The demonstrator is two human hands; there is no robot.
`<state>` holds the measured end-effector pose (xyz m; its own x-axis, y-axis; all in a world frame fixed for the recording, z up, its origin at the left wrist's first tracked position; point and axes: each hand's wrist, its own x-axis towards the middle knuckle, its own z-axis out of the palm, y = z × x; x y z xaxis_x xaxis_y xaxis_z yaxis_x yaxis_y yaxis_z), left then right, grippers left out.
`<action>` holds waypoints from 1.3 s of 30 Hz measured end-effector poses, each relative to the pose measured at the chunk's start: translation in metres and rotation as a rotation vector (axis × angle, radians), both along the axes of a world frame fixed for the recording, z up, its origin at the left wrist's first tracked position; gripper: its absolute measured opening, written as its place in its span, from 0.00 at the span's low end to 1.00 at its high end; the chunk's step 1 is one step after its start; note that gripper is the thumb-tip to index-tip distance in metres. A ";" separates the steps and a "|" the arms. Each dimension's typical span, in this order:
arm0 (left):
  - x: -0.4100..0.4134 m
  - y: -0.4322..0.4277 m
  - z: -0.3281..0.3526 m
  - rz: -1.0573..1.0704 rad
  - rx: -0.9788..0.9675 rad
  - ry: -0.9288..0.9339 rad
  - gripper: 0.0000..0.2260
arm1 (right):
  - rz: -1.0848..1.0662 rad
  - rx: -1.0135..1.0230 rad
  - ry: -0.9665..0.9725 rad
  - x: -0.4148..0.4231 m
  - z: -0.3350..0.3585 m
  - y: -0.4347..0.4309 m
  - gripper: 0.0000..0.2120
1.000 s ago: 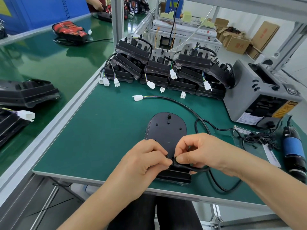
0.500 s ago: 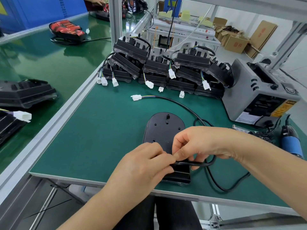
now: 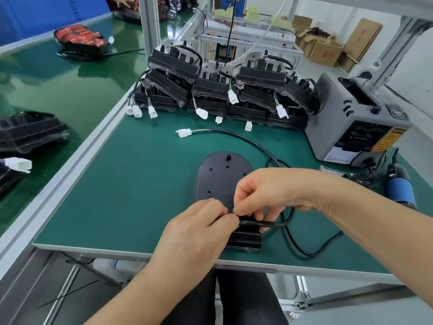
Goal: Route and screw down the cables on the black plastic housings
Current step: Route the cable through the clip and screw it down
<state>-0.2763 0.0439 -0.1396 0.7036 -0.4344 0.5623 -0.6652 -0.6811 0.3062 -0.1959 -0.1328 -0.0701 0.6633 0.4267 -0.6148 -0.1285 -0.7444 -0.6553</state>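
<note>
i am pinching the black cable (image 3: 269, 223) with both hands. my left hand (image 3: 199, 231) is curling its fingers round it right over the near end of the black housing (image 3: 222, 184). my right hand (image 3: 269, 193), touching the left at the fingertips, is gripping the same cable just beside it, with the cable passing under its lower fingers. whatever groove or clamp i am pressing it into is hiding beneath my fingers, so i cannot tell if it is seating.

right of my right hand the cable is looping out toward the near edge of the table (image 3: 117, 195). it is then running away past the housing to its white connector (image 3: 183, 133), well beyond my fingers. the blue screwdriver (image 3: 400, 188) is lying well off to the right, untouched.

the danger, as i am judging it: the loop looks springy, so freeing my right hand for the screwdriver may be letting the cable pop back out. the housing is lying loose near the edge and may be sliding under my push.
</note>
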 end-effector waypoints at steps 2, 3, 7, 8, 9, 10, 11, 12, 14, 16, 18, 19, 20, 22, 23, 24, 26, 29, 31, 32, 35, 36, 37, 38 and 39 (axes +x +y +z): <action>0.000 0.000 0.000 -0.002 -0.001 -0.008 0.06 | 0.015 -0.001 0.003 0.000 0.001 0.001 0.04; 0.000 0.000 0.000 -0.003 -0.007 -0.013 0.06 | 0.020 -0.004 0.000 0.000 0.001 0.002 0.04; 0.000 0.000 -0.001 -0.003 -0.023 -0.029 0.05 | 0.005 0.007 -0.016 -0.001 0.002 -0.001 0.04; 0.000 0.000 -0.001 -0.003 -0.025 -0.031 0.05 | -0.010 0.024 -0.009 -0.002 0.002 -0.002 0.04; 0.000 0.000 -0.001 -0.002 -0.026 -0.034 0.05 | -0.026 0.042 -0.002 -0.003 0.002 -0.004 0.04; 0.000 0.000 -0.001 -0.001 -0.026 -0.037 0.05 | -0.041 0.060 0.001 -0.003 0.002 -0.005 0.04; 0.000 0.000 -0.001 0.000 -0.024 -0.040 0.04 | -0.055 0.077 -0.001 -0.004 0.002 -0.007 0.05; 0.000 0.000 -0.002 0.000 -0.022 -0.043 0.04 | -0.064 0.092 -0.007 -0.005 0.002 -0.008 0.05; 0.000 0.000 -0.002 0.000 -0.014 -0.044 0.04 | -0.067 0.111 -0.025 -0.009 0.003 -0.011 0.04; 0.000 0.000 -0.002 0.001 -0.010 -0.041 0.04 | -0.064 0.105 -0.062 -0.014 0.001 -0.011 0.03; 0.000 0.000 -0.003 0.004 -0.010 -0.039 0.04 | -0.057 0.076 -0.120 -0.018 -0.001 -0.009 0.04; 0.001 0.000 -0.003 0.005 -0.010 -0.041 0.04 | -0.055 0.065 -0.143 -0.019 -0.003 -0.007 0.04; 0.001 0.000 -0.003 0.006 -0.009 -0.044 0.05 | -0.051 0.056 -0.157 -0.019 -0.003 -0.006 0.05; 0.001 -0.001 -0.004 0.007 -0.005 -0.060 0.05 | -0.035 0.036 -0.164 -0.017 -0.003 -0.003 0.05; 0.001 -0.001 -0.005 0.007 -0.004 -0.069 0.05 | -0.027 0.024 -0.160 -0.016 -0.002 -0.003 0.05; 0.001 -0.001 -0.005 0.006 -0.005 -0.076 0.05 | -0.023 0.014 -0.154 -0.015 -0.002 -0.002 0.05; 0.002 0.000 -0.007 0.000 -0.015 -0.086 0.06 | -0.024 0.017 -0.139 -0.013 -0.001 -0.003 0.04; 0.002 0.001 -0.009 -0.007 -0.035 -0.104 0.07 | -0.051 0.072 -0.093 -0.014 -0.001 -0.009 0.04; 0.003 0.001 -0.009 -0.006 -0.046 -0.114 0.07 | -0.110 0.108 -0.126 -0.016 0.004 -0.020 0.05; 0.003 0.000 -0.009 -0.006 -0.052 -0.117 0.07 | -0.166 0.124 -0.172 -0.016 0.008 -0.028 0.06; 0.002 0.000 -0.009 -0.007 -0.065 -0.120 0.07 | -0.407 0.114 -0.388 -0.015 0.029 -0.067 0.07; 0.002 0.000 -0.009 -0.003 -0.063 -0.118 0.07 | -0.485 0.043 -0.482 -0.014 0.036 -0.085 0.08; 0.002 0.000 -0.008 0.001 -0.060 -0.115 0.08 | -0.547 -0.070 -0.570 -0.012 0.041 -0.105 0.08; 0.002 0.000 -0.008 0.005 -0.055 -0.111 0.08 | -0.594 -0.210 -0.640 -0.008 0.044 -0.126 0.08; 0.001 0.000 -0.008 0.007 -0.047 -0.107 0.07 | -0.622 -0.374 -0.683 -0.004 0.044 -0.148 0.09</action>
